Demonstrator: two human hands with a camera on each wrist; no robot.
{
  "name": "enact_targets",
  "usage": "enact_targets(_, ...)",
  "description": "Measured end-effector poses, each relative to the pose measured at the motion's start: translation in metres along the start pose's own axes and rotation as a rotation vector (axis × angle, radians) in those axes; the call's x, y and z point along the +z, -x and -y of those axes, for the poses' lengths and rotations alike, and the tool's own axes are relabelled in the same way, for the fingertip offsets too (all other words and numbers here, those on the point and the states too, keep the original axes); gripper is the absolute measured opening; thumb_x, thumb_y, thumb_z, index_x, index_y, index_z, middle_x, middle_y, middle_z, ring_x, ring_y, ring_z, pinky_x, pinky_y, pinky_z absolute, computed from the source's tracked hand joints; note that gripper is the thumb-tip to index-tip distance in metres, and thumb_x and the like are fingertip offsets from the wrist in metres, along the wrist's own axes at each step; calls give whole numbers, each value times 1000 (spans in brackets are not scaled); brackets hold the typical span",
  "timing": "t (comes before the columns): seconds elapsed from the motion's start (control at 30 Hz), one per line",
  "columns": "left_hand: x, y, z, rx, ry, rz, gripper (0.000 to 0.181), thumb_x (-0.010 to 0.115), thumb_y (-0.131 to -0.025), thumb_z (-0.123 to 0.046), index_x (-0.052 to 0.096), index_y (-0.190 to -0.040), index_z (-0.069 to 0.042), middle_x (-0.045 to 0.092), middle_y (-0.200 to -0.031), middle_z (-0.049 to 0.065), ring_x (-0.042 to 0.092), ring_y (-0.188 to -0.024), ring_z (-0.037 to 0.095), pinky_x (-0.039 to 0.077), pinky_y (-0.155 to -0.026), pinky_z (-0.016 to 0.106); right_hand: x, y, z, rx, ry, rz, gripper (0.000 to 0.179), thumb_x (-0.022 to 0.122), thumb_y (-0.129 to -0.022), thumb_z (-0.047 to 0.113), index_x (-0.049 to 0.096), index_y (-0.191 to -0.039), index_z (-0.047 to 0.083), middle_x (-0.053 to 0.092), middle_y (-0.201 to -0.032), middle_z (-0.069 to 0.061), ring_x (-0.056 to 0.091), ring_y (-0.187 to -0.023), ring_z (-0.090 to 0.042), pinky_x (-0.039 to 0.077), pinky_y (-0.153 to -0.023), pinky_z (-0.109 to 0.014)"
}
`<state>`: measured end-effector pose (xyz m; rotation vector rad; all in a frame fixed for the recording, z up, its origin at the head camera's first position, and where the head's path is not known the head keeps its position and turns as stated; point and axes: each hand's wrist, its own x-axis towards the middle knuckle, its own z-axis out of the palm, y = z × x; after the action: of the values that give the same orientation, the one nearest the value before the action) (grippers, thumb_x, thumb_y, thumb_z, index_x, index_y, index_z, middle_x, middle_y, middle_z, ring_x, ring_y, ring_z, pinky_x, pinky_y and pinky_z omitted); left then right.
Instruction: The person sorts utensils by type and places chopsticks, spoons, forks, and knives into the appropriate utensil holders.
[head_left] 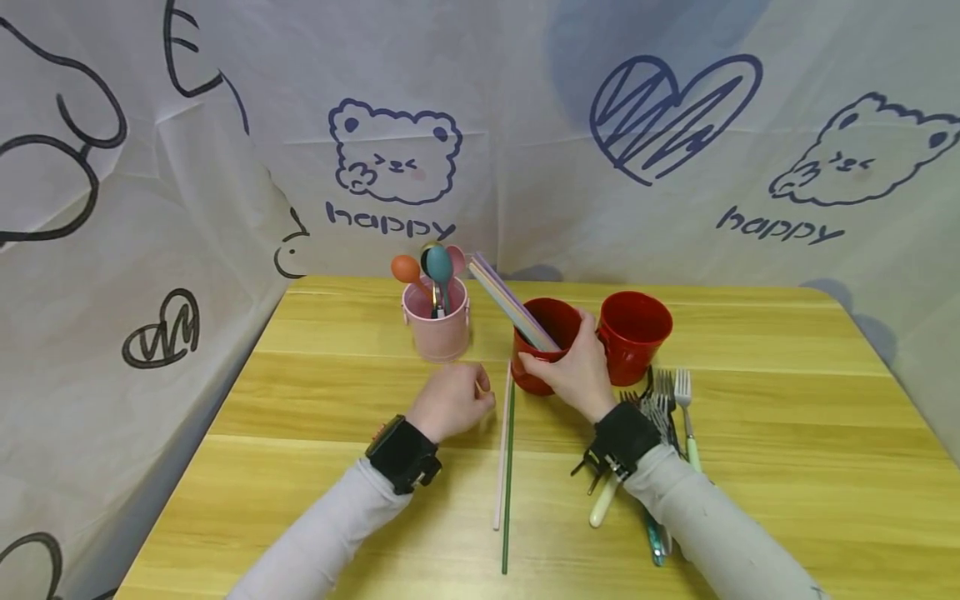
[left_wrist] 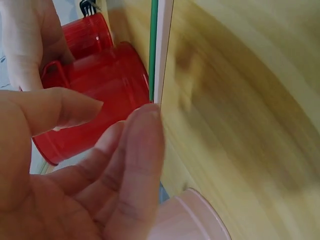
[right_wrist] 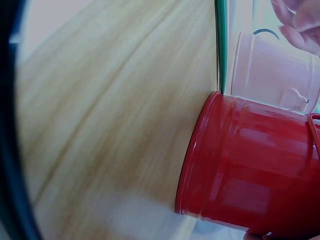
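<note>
My right hand (head_left: 577, 371) grips a small red bucket (head_left: 529, 379) at its rim, thumb on the near side and fingers at the right. A bunch of pastel straws (head_left: 504, 302) leans out of this bucket toward the back left. Left of it, my left hand (head_left: 453, 402) hovers over the table with loosely curled fingers; in the left wrist view nothing lies between the thumb and fingers (left_wrist: 137, 165). Near its fingertips a pink straw (head_left: 502, 458) and a green straw (head_left: 508, 492) lie side by side on the wood, pointing toward the red bucket.
A pink bucket (head_left: 441, 340) holding several colourful spoons (head_left: 439, 263) stands at the back left. Another red bucket (head_left: 628, 360) is right beside the gripped one. Several forks (head_left: 683, 392) lie in a heap, partly under my right forearm. A printed cloth (head_left: 525, 167) hangs behind the table.
</note>
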<state>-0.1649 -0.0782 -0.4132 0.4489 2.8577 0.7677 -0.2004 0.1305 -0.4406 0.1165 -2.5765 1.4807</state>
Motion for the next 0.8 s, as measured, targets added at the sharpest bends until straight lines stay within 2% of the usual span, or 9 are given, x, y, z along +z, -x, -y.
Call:
enact_targets(0.17,7,1,0,-13,-26,43,11,70,-88,-17,64,-85,-8,62,-74,1,54,-66,15,44,-62,27,-1,0,0,-1,3,-1,94,87,-76,32,32,-146,6,55,-142,-18,58,-125,-36,50,-107,-51)
enact_targets(0.3,15,2,-1,-14,-36,35,13,72,-85,-16,63,-79,-9,62,-72,1,54,-65,16,43,-59,27,-1,0,1,2,2,6,94,87,-76,32,31,-147,5,54,-143,-18,58,-125,-37,49,-107,-52)
enact_targets(0.57,33,-1,-12,-35,-97,60,36,71,-87,-23,50,-59,-13,42,-52,-5,42,-46,12,30,-43,25,-2,0,0,7,-7,8,95,87,-76,32,31,-147,6,55,-143,-18,57,-126,-36,49,-107,-51)
enact_targets(0.8,38,-5,-21,-81,-152,91,32,72,-88,-25,55,-64,-12,51,-56,-2,48,-49,15,35,-44,27,-2,1,2,12,-9,16,94,87,-76,32,30,-147,6,54,-143,-19,57,-126,-36,49,-107,-51)
